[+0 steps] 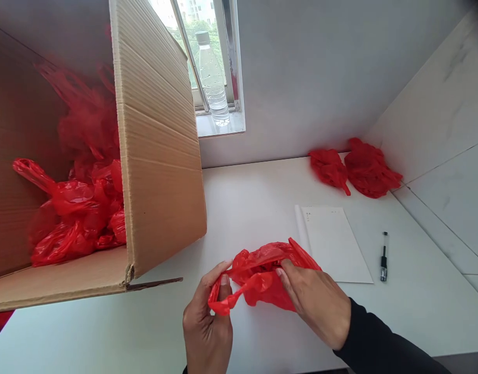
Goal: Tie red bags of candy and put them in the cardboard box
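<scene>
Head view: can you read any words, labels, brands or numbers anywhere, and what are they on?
White paper sheet on the white table: a few small marks near its top edge, too small and blurred to read.
Clear plastic water bottle on the window sill: no readable label.
Brown cardboard box: no print visible.

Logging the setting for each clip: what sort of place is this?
Probably a small indoor packing or sorting station by a window: a white table with a big cardboard box of crumpled red plastic bags, a white paper sheet and black pen alongside.
</scene>
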{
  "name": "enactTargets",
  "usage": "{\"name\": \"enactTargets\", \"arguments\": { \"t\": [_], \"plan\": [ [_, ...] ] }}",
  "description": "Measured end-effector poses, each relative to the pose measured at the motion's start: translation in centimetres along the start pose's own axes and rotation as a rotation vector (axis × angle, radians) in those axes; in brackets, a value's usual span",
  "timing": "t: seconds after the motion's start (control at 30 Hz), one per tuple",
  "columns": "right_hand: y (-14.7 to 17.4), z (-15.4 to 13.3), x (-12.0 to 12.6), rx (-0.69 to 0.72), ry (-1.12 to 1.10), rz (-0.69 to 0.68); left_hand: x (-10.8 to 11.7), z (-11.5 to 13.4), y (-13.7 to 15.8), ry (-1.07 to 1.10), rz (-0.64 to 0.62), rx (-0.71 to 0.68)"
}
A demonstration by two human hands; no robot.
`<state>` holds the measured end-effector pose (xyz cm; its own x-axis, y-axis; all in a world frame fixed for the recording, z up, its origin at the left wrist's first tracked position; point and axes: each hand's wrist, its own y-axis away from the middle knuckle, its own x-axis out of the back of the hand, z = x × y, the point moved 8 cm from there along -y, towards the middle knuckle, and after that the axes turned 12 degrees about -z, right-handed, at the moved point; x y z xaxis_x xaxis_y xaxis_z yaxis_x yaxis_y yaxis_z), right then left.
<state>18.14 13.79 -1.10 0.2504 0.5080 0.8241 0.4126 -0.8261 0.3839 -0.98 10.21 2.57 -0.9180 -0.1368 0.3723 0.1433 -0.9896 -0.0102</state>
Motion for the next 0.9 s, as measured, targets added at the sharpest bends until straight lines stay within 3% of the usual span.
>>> {"name": "enactTargets", "arguments": {
  "t": [0.2, 0.4, 0.67, 0.9],
  "plan": [
    [-2.1, -0.5, -1.0, 0.028, 0.170, -0.078, -1.8, -0.3, 0.1, 0.352, -0.182, 0.097],
    [-4.7, 0.1, -2.0, 0.016, 0.158, -0.101, -3.5, -1.2, 0.2, 0.703, -0.374, 0.217],
    [-4.8, 1.6, -1.8, -0.017, 0.139, -0.006, -3.0, -2.5, 0.0, 0.643, -0.257, 0.369],
    [-4.2, 0.4, -1.3, 0.119, 0.092, 0.015, -2.2, -2.2, -1.0, 0.685, -0.163, 0.294]
  ]
}}
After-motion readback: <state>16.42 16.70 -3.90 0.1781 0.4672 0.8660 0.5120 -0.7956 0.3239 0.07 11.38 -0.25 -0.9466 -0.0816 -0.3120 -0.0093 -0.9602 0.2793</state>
